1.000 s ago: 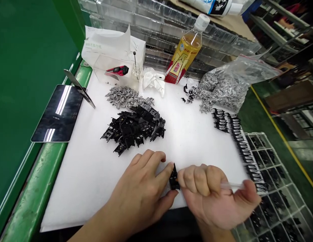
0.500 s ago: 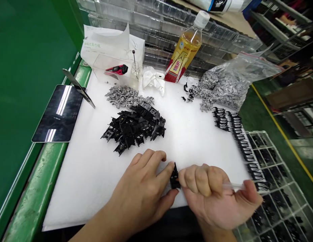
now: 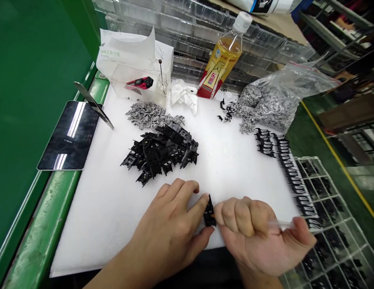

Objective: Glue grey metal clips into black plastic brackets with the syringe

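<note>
At the front of the white work surface, my left hand (image 3: 173,222) pinches a small black plastic part (image 3: 209,216) between thumb and index finger. Curled into a fist just to its right, my right hand (image 3: 253,230) grips a slim translucent stick (image 3: 281,224), which shows behind the curled fingers. A small orange-brown bit shows at the part's right side, by my right fingers; whether it belongs to the stick, I cannot tell. Beyond my left hand lies a heap of similar black parts (image 3: 158,154), with small grey pieces (image 3: 149,115) behind it.
At the back stand a drink bottle (image 3: 221,60), a clear box (image 3: 123,86) with a red-handled cutter, and a bag of grey pieces (image 3: 268,100). Tweezers (image 3: 95,105) and a tablet (image 3: 68,138) lie left. Rows of parts (image 3: 291,172) and a gridded tray (image 3: 334,216) are right.
My right hand has shifted very slightly to the right and down. My left hand keeps its hold on the black part, which has hardly moved.
</note>
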Action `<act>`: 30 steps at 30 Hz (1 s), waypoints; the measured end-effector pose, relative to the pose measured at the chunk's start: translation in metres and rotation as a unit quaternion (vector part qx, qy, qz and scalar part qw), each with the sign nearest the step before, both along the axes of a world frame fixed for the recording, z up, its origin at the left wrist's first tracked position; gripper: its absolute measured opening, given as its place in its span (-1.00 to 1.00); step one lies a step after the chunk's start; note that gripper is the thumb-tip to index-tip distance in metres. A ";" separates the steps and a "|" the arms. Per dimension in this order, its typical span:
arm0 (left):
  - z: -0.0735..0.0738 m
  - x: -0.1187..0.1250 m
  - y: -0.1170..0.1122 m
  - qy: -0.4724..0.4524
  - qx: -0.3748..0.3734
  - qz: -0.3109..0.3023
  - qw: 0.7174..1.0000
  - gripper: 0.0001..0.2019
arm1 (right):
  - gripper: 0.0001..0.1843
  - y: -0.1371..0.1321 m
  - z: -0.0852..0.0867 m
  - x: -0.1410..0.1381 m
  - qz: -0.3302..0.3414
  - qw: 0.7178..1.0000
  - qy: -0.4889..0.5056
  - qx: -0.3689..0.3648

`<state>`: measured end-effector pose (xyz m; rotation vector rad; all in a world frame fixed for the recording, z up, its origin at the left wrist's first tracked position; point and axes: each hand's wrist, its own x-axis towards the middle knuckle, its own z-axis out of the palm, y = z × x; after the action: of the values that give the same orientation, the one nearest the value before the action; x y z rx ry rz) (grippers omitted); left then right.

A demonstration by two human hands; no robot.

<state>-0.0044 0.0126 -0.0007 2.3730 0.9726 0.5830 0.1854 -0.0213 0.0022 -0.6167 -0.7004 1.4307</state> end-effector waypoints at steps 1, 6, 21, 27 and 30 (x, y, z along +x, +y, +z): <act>0.000 0.000 0.000 -0.003 0.002 0.000 1.000 -0.60 | -0.39 0.000 0.000 0.000 0.005 1.000 -0.002 0.003; -0.002 0.000 0.001 -0.006 0.004 -0.001 1.000 -0.61 | -0.38 0.000 -0.002 0.002 0.014 1.000 -0.006 0.014; 0.000 0.001 0.002 0.000 0.004 0.001 1.000 -0.62 | -0.40 -0.001 -0.003 0.005 0.030 0.998 -0.023 0.042; 0.001 0.001 0.002 0.001 0.006 -0.001 1.000 -0.62 | -0.39 -0.002 -0.003 0.006 0.025 0.998 -0.032 0.043; 0.001 0.001 0.001 0.003 0.008 0.000 1.000 -0.61 | -0.39 -0.002 -0.002 0.005 0.028 0.998 -0.033 0.037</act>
<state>-0.0039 0.0136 0.0000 2.3890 0.9746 0.5861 0.1907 -0.0235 0.0007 -0.5929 -0.8234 1.4346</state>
